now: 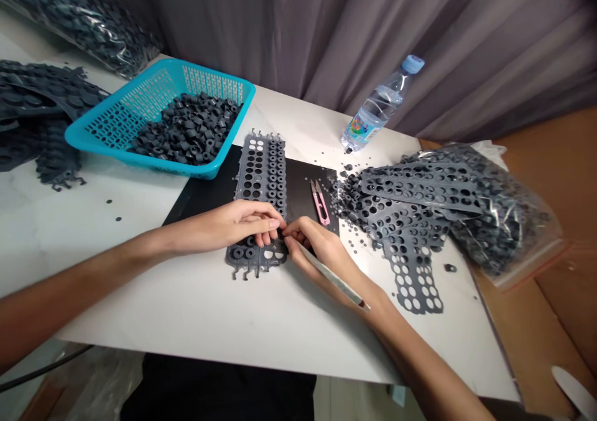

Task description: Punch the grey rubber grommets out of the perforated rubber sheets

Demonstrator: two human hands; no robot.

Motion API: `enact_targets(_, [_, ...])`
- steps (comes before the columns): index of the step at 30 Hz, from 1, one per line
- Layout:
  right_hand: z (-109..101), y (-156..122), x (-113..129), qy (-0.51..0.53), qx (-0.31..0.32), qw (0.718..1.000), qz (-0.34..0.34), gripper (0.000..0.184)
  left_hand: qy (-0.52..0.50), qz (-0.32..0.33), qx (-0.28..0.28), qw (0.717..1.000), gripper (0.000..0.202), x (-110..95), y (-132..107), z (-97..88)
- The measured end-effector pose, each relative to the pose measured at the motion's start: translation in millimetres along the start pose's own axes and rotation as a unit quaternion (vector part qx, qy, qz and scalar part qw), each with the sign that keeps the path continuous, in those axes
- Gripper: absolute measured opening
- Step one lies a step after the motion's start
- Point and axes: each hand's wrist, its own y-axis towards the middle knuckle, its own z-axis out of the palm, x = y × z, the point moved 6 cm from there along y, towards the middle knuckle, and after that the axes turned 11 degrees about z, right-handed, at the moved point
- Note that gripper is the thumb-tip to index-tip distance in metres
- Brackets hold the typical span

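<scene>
The person's dark-clothed lap (219, 390) lies nearest the camera, below the edge of the white tabletop (177, 309). The dark grey, flat rubber sheet with rows of holes and ring-shaped parts (265, 181) lies partly on a flat black mat (301, 191). Its long axis runs away from the person; the near end, edged with hooked tabs, extends past the mat.

The left hand (247, 222) crosses over the sheet's near portion. The right hand (321, 250) is positioned at its right edge. The fingertips of both hands meet above the right-hand columns, so neither hand is clearly nearer. Right thumb and fingers are closed on a slim, silver-grey metal tool (333, 277), its rear end directed toward the wrist. Left thumb and fingers are curled inward; whether they grip a part cannot be determined.

The tool's tip and the sheet beneath the hands are hidden. Both forearms are cut off by the frame.
</scene>
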Motion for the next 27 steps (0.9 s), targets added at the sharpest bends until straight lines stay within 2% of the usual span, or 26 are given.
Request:
enact_targets(10, [-1.2, 0.4, -2.2, 0.014, 0.006, 1.000, 0.010, 0.007, -0.001, -0.014, 0.009, 1.000, 0.029, 4.3, -1.1, -0.2])
enact_targets(15, [-1.4, 1.4, -6.9, 0.040, 0.015, 0.999, 0.020, 0.010, -0.018, -0.011, -0.006, 1.000, 0.038, 0.4, 2.4, -0.6])
enact_targets(19, [-1.5, 3.0, -11.3, 0.055, 0.019, 0.997, 0.046, 0.011, -0.101, -0.034, -0.053, 0.993, 0.036, 0.6, 2.3, -0.1])
enact_targets(24, [-0.8, 4.3, -21.2, 0.123, 0.034, 0.986, 0.103, 0.012, -0.178, -0.063, -0.165, 0.968, 0.030, 0.7, -2.1, -4.7])
enact_targets(27, [0.5, 4.8, -28.1, 0.171, 0.043, 0.976, 0.127, 0.012, -0.203, -0.064, -0.184, 0.959, 0.030, -1.0, -2.3, -4.7])
